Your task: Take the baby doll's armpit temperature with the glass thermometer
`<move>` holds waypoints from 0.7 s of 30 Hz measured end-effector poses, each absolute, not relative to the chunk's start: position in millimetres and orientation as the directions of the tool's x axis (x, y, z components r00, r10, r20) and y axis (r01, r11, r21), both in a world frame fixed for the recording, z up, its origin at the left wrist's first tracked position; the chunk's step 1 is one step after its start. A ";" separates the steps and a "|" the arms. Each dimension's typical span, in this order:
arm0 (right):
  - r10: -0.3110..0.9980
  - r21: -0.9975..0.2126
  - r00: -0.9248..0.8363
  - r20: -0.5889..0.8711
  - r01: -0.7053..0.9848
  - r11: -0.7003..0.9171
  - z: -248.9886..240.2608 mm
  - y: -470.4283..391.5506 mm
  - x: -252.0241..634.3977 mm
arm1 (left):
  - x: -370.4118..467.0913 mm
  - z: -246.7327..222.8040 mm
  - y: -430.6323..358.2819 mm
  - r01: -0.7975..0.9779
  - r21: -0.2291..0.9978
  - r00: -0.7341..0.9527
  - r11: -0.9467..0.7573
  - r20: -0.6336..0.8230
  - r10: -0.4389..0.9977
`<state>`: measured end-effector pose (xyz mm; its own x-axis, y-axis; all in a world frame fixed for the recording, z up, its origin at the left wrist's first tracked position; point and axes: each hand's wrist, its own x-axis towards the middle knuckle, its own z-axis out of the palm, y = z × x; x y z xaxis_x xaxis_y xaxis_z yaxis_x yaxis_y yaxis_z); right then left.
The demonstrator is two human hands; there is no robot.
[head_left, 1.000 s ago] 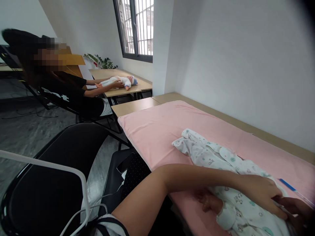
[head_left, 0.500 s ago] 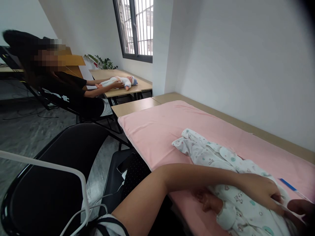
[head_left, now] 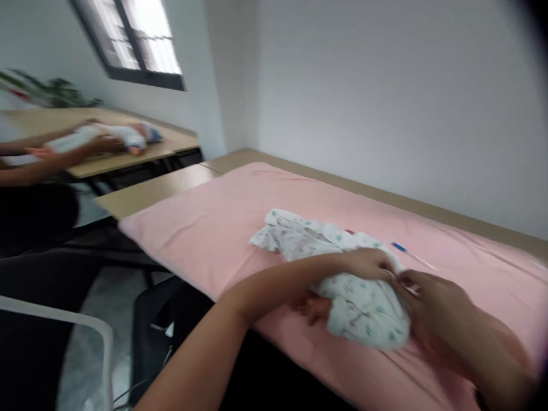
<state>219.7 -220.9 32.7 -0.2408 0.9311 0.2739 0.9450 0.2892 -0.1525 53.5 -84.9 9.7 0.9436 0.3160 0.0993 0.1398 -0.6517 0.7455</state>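
Note:
A doll in a white patterned baby outfit (head_left: pixel 368 311) lies on a pink cloth (head_left: pixel 205 228). One doll hand (head_left: pixel 315 309) pokes out of the sleeve on the near side. My left hand (head_left: pixel 370 264) reaches across the doll's chest, its fingers pinched on the outfit near the neckline. Facing it, my right hand (head_left: pixel 440 299) also has its fingertips closed on the neckline, close to the left fingers. The doll's head is mostly covered by my right hand and forearm. Some blur softens both hands.
Beyond the doll lies a thin white stick with a blue end (head_left: pixel 400 247). A wall (head_left: pixel 363 103) borders the table's far side. At the left, another person's hands (head_left: pixel 107 142) touch a second doll (head_left: pixel 132 137) on another table. A black chair (head_left: pixel 38 308) stands at lower left.
The view has swung right, so the doll and my hands appear further left. More of my right hand and the whole stick now show. Both hands stay at the neckline.

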 end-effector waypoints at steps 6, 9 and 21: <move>0.987 -0.219 -0.080 0.137 0.970 0.109 63.4 -224.0 192.6 | 39.9 23.0 -89.6 0.201 0.756 0.881 -0.623 0.139 0.452; 0.983 -0.247 -0.082 0.162 0.962 0.121 65.4 -225.4 192.7 | 36.6 24.2 -89.2 0.167 0.776 0.886 -0.608 0.152 0.437; 0.975 -0.274 -0.111 0.193 0.948 0.162 65.1 -226.2 199.7 | 34.3 29.1 -92.7 0.145 0.753 0.894 -0.641 0.178 0.412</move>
<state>199.7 -226.2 65.1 -0.1113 0.9749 0.1927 0.9479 0.1624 -0.2742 34.3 -92.7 29.1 0.8937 0.4117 0.1781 0.1453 -0.6414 0.7533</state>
